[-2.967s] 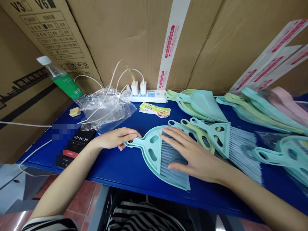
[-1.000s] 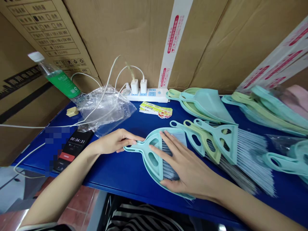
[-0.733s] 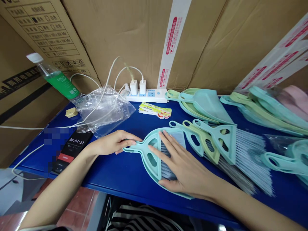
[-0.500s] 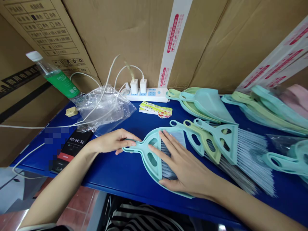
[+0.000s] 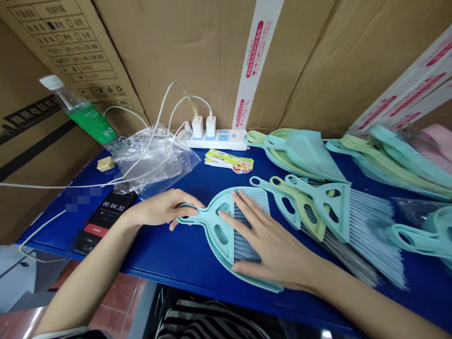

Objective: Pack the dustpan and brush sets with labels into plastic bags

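A turquoise hand brush (image 5: 215,216) lies nested in a matching dustpan (image 5: 214,254) in the middle of the blue table, both handles pointing left. My left hand (image 5: 168,208) pinches the stacked handle ends between thumb and fingers. Across the grey bristles my right hand (image 5: 259,235) lies flat with its fingers spread, covering part of the brush and the pan's right side. Just right of it rest several loose brushes: a turquoise one (image 5: 339,205) on top, a green one (image 5: 314,221) and another turquoise one beneath.
Behind the brushes are stacked dustpans (image 5: 307,150), with more wrapped ones (image 5: 406,160) at the right. A white power strip (image 5: 226,139) stands against the cardboard. Left are a crumpled plastic bag (image 5: 155,160), a phone (image 5: 106,219), a bottle (image 5: 88,117) and trailing cables. Paper labels (image 5: 229,161) lie near the strip.
The brush and dustpan have shifted slightly to the left under my hands. My left hand keeps its pinch on the handles, and my right hand stays spread over the bristles.
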The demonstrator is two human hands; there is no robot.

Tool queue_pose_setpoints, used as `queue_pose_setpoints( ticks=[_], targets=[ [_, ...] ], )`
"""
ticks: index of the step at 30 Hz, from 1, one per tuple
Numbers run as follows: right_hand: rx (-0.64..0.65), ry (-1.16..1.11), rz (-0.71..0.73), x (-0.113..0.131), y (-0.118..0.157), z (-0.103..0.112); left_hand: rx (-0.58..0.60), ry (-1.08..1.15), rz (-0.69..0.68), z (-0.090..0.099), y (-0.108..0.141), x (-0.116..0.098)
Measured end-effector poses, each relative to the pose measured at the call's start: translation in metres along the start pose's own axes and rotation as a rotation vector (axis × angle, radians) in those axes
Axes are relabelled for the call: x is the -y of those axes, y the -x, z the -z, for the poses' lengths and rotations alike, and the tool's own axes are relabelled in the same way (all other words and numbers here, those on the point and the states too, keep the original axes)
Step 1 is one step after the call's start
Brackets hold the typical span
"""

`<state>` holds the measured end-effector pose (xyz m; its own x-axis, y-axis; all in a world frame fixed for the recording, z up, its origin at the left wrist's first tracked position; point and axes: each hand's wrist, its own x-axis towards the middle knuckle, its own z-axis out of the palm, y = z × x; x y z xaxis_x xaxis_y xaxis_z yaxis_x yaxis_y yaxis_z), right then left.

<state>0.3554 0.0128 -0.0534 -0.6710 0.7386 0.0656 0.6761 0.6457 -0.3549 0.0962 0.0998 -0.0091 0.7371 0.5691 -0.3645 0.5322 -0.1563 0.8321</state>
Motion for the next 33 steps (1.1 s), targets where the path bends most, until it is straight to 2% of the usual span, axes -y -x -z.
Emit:
queue_pose_setpoints(
  ticks=[5,14,23,33],
  targets=[
    [0.032,-0.008,-0.019,-0.008,0.005,0.007,0.014,-0.081,0.015,0.002,0.004,-0.003],
    [-0.053,0.118,-0.013,-0.025,0.013,0.007,-0.026,-0.219,0.036,0.006,0.009,-0.009],
    [-0.091,0.147,-0.014,-0.030,0.014,0.011,-0.008,-0.249,0.059,0.006,0.012,-0.011],
    [-0.185,0.282,-0.013,-0.032,0.015,0.022,-0.005,-0.342,0.114,0.006,0.015,-0.015]
  ],
)
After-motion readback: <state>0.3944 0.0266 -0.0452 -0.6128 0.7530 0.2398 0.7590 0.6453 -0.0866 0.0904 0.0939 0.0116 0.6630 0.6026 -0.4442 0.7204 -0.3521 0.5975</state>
